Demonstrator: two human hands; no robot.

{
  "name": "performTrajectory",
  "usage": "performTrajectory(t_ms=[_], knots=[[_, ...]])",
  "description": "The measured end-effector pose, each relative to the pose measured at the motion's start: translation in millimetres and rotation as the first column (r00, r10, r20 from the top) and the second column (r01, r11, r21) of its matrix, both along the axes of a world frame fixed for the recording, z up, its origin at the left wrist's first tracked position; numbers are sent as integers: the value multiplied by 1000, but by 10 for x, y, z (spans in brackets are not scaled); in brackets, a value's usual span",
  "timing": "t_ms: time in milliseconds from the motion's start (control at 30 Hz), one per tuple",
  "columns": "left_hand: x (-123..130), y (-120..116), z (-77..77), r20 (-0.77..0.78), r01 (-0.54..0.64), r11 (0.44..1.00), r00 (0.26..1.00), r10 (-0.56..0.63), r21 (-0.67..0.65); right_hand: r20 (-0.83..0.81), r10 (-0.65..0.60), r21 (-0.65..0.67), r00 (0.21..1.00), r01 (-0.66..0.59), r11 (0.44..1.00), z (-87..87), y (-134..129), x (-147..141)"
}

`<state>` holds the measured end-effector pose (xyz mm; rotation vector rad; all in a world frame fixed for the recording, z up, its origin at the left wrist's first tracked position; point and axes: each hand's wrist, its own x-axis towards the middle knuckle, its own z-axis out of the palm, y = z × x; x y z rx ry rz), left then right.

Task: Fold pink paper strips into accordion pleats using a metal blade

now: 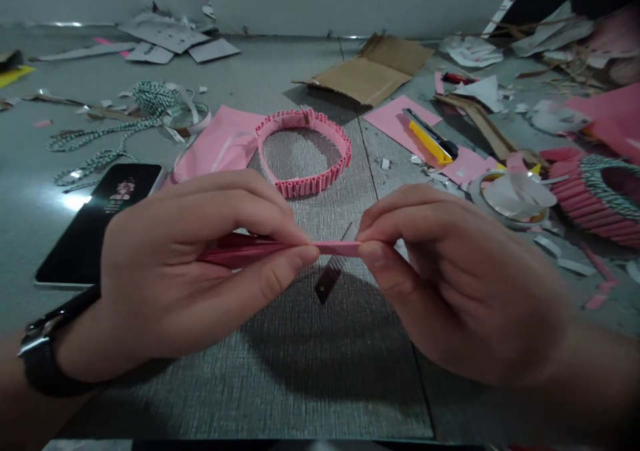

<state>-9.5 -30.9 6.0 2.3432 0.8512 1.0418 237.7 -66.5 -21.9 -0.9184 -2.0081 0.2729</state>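
Observation:
Between my two hands a narrow folded strip of pink paper (336, 247) is stretched level above the table. My left hand (200, 264) pinches it between thumb and forefinger, and more of the pink paper runs back into the palm. The strip's right end sits in the pinch of my right hand (450, 277). Below the strip lies a loose snap-off knife blade (329, 283), partly hidden by it. Just beyond my hands stands a ring of pleated pink paper (313, 187).
A phone (95, 231) lies left, near green-white cord (155, 97). Behind the ring is folded brown cardboard (365, 77). A yellow utility knife (430, 141) rests on pink paper. At right are a tape roll (475, 191), a pink cord-trimmed piece (595, 201) and paper scraps.

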Motion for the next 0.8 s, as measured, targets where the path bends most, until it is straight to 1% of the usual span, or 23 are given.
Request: performTrajectory(t_ms=[67,167,267,333,400,500,567,700,800], knots=[[-4,19,-5,20,-3,1000,1000,3,24,-59,-3,16,998,4,1000,-31,17,-11],[3,35,-10,-3,-18,998,1000,18,58,-159,-13,19,987,16,1000,-109,74,-34],[18,34,-16,-10,-46,995,999,47,87,-208,-36,-3,977,37,999,-152,116,-43],[24,34,-25,-3,-48,996,999,48,77,-217,-14,20,976,19,1000,-149,120,-41],[25,40,-35,10,-37,998,999,37,59,-212,-17,27,977,23,999,-137,118,-36],[25,60,-48,45,-62,998,997,61,27,-214,-73,6,974,76,997,-140,127,-30],[25,76,-57,29,-67,998,997,67,10,-209,-95,12,973,100,995,-159,141,-29],[24,95,-75,-12,-34,998,999,35,61,-105,-106,62,989,112,992,-178,146,-29],[18,98,-78,-61,7,995,998,-1,99,-12,-75,107,997,75,991,-156,132,-18]])
